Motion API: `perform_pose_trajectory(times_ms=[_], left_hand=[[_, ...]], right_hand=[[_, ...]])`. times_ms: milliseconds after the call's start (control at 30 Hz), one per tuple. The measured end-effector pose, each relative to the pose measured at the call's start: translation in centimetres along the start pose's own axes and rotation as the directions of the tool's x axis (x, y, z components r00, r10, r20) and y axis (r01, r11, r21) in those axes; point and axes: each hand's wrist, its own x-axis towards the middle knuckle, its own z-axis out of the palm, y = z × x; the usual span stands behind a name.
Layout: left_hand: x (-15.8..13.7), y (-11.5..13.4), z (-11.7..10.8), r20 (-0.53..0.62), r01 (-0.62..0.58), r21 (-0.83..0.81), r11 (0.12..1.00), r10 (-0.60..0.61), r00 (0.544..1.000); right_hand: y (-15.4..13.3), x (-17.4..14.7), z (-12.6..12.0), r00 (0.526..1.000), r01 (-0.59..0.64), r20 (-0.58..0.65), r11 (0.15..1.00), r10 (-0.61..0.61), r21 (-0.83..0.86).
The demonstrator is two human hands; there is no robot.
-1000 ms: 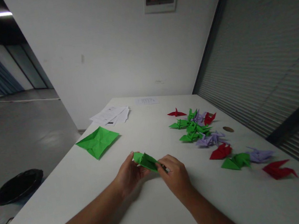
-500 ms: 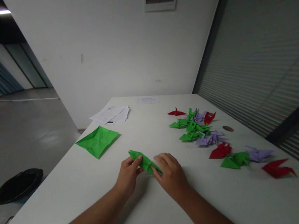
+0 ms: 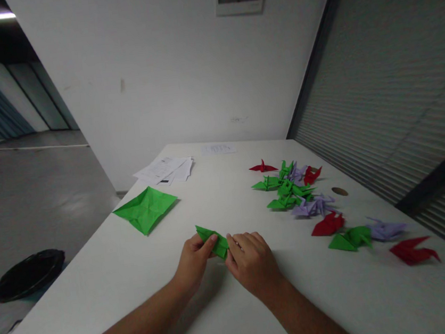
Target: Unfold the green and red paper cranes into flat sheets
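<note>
A partly folded piece of green origami paper is held a little above the white table, between both hands. My left hand pinches its left part, thumb on top and fingers beneath. My right hand grips the right end with thumb and index finger, hiding that end. To the left lies a creased green paper sheet, opened out flat. Off to the right rests a group of folded paper cranes in green, purple and red; the closest to my right hand is a red crane.
Printed papers lie at the table's far left, with another sheet by the wall. A round cable hole is near the right edge. On the floor at left stands a bin with a black liner. Blinds border the right side.
My right thumb and index finger have closed on the right end of the green paper, which now shows less of its length. My left hand has barely moved.
</note>
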Motion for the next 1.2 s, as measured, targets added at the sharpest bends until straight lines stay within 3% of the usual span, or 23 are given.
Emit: perform_pose_trajectory(times_ms=[300,500,567,633,733,800,1033,1200], left_hand=[[0.2,0.7,-0.3,0.086,0.057,0.041,0.998,-0.061,0.994],[0.5,0.4,-0.8,0.113,0.102,0.075,0.992,-0.110,0.988],[0.6,0.2,-0.9,0.116,0.068,0.121,0.990,-0.082,0.990],[0.6,0.2,-1.0,0.131,-0.042,0.211,0.977,0.014,0.991],[0.5,0.3,-1.0,0.198,-0.262,0.403,0.877,0.196,0.960],[0.3,0.5,-0.9,0.234,-0.339,0.489,0.804,0.253,0.939],[-0.2,1.3,-0.3,0.262,-0.386,0.517,0.764,0.288,0.921],[-0.5,2.0,0.2,0.257,-0.378,0.469,0.798,0.286,0.923]], right_hand=[[1.2,-0.2,-0.7,0.972,-0.094,0.236,0.946,0.019,0.311],[1.4,0.0,-0.8,0.957,-0.110,0.289,0.899,-0.019,0.423],[1.2,-0.1,-0.6,0.964,-0.126,0.267,0.903,0.013,0.411],[0.7,-0.1,-0.4,0.969,-0.150,0.240,0.916,0.062,0.372],[0.1,-0.3,-0.1,0.971,-0.176,0.204,0.948,0.123,0.264],[-0.2,-0.4,0.2,0.972,-0.185,0.183,0.963,0.149,0.197],[-1.0,-0.3,0.3,0.973,-0.188,0.147,0.980,0.177,0.060],[-1.5,-0.2,0.1,0.973,-0.199,0.126,0.980,0.196,0.015]])
